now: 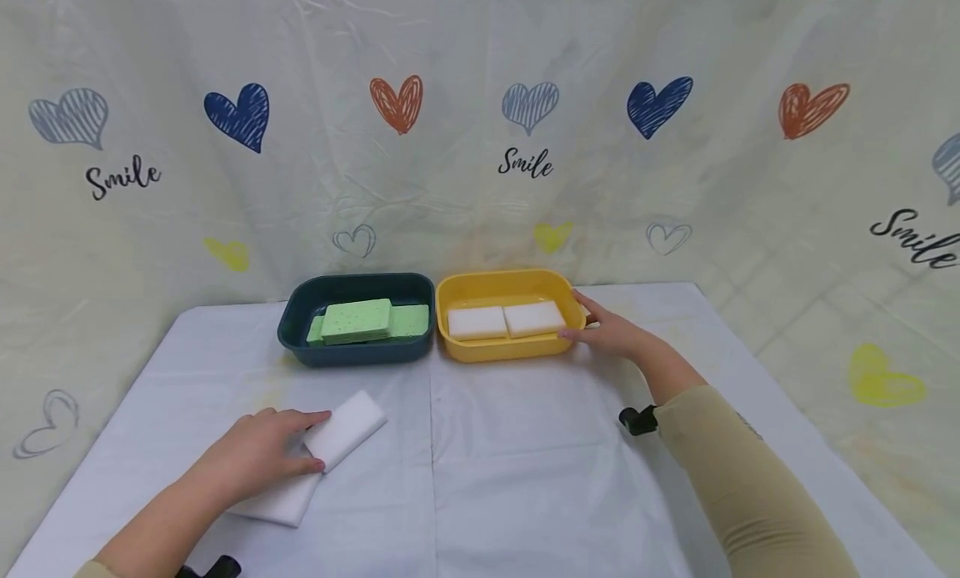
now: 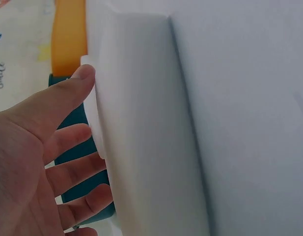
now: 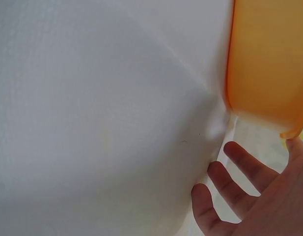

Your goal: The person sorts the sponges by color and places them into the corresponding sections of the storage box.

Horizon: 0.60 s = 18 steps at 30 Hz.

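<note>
My left hand [image 1: 251, 453] pinches the near end of a white sponge block [image 1: 351, 428] between thumb and fingers, its far end angled to the right. In the left wrist view the thumb [image 2: 72, 86] lies along the block's edge. Under this hand, a second white block [image 1: 281, 503] lies on the table, partly hidden. My right hand [image 1: 611, 332] touches the right end of a yellow bin [image 1: 498, 350], thumb at the front corner and a finger along the side. Its other fingers [image 3: 234, 191] spread loosely beside the bin. Two white blocks [image 1: 477, 323] lie side by side inside it.
Left of the yellow bin stands a dark green bin [image 1: 360, 357] with several light green blocks [image 1: 356, 320] inside, one stacked over others. Both bins are near the back edge of the white-covered table [image 1: 525, 461]. Behind hangs a sheet [image 1: 465, 27] printed with hearts.
</note>
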Tool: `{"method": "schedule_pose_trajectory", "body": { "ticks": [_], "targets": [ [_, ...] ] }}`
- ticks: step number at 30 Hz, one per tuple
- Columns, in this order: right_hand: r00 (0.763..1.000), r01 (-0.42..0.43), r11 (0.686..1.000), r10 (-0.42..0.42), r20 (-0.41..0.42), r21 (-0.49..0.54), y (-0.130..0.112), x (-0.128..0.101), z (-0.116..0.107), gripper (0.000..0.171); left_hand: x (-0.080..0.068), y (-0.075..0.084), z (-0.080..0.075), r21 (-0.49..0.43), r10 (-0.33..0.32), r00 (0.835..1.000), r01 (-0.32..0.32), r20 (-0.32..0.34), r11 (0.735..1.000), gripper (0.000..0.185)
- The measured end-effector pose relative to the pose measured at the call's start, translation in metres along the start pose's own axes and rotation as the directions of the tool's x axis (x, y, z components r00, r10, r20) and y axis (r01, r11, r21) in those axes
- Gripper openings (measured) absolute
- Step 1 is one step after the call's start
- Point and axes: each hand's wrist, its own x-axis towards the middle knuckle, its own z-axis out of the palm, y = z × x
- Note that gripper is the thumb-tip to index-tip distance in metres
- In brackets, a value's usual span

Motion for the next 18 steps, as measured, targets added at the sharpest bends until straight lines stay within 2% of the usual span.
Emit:
{"method": "schedule_pose_trajectory", "body": {
  "ticks": [18],
  "targets": [
    [0.999, 0.047, 0.999, -0.046, 0.006, -0.017, 0.001, -0.001, -0.002, 0.110, -0.002, 0.013, 0.003, 0.088, 0.020, 1.000, -0.018, -0.019, 0.996, 0.076]
  ]
}}
